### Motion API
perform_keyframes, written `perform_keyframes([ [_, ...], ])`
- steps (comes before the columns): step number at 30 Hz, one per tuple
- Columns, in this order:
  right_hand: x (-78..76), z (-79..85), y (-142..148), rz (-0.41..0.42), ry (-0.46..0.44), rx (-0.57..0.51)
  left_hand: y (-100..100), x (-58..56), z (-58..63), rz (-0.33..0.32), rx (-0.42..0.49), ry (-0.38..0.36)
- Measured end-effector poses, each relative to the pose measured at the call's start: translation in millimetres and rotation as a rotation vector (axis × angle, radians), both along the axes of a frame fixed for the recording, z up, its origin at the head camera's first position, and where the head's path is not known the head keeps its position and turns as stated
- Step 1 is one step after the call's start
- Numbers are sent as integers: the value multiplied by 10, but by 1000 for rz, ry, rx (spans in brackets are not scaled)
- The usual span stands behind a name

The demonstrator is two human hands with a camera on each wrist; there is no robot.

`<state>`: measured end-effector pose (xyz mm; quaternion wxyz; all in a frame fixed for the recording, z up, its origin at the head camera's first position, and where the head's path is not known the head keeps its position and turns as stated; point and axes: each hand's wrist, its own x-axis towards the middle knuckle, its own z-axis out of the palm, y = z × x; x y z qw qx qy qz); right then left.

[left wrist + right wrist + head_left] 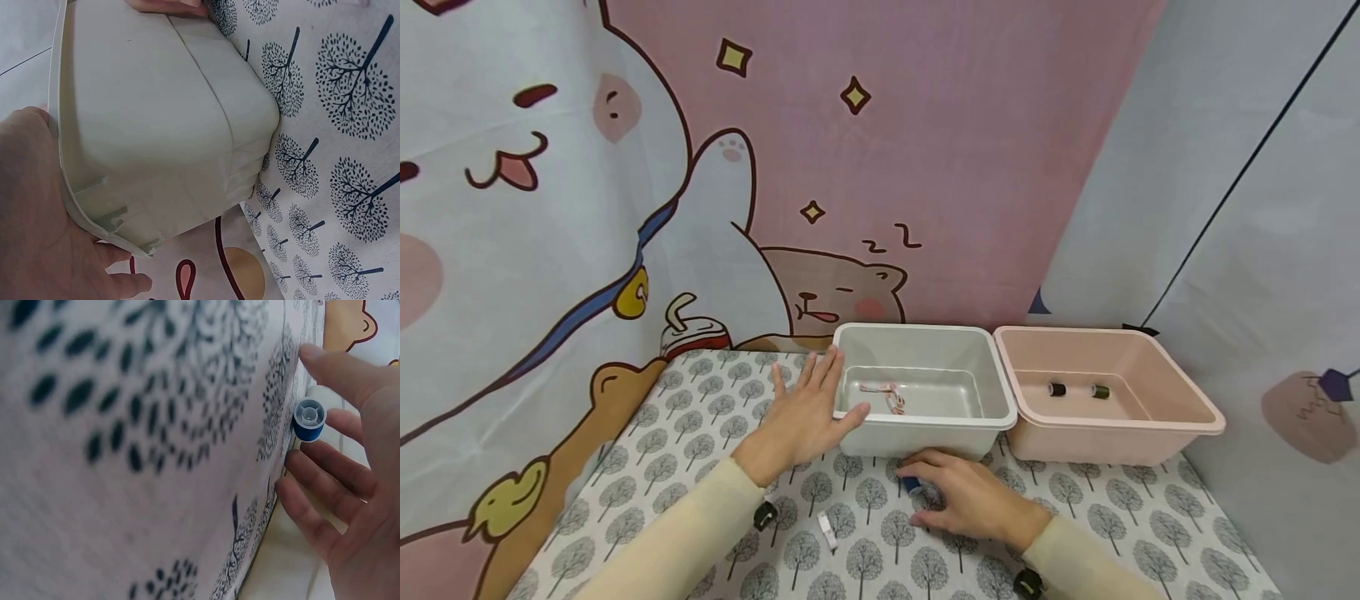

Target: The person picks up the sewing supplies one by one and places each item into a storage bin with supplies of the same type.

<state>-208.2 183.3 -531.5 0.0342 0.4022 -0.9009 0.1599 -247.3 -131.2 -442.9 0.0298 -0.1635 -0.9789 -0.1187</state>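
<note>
A small blue spool of thread [912,484] lies on the patterned cloth in front of the pale grey bin [925,425]. My right hand [970,500] reaches around this spool. The right wrist view shows the blue spool [309,420] between the thumb and the spread fingers [319,494], not visibly pinched. My left hand [808,412] rests with extended fingers on the left front corner of the grey bin's rim. In the left wrist view that hand [50,212] lies along the rim [62,156].
Inside the grey bin lies a small pink-and-white corded item [891,397]. The pink bin [1112,429] beside it on the right holds a black spool [1057,389] and a green spool [1100,391]. A small white piece [827,531] lies on the cloth between the forearms.
</note>
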Motion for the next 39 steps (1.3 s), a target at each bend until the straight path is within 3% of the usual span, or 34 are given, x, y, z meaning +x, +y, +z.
perform_keyframes([
  [14,-28,7,6,42,3,-135,2,18,2,-4,11,9],
  [26,20,143,51,76,-23,-226,25,4,9,-9,7,22],
  [39,121,394,120,98,98,-272,30,26,6,-3,8,22],
])
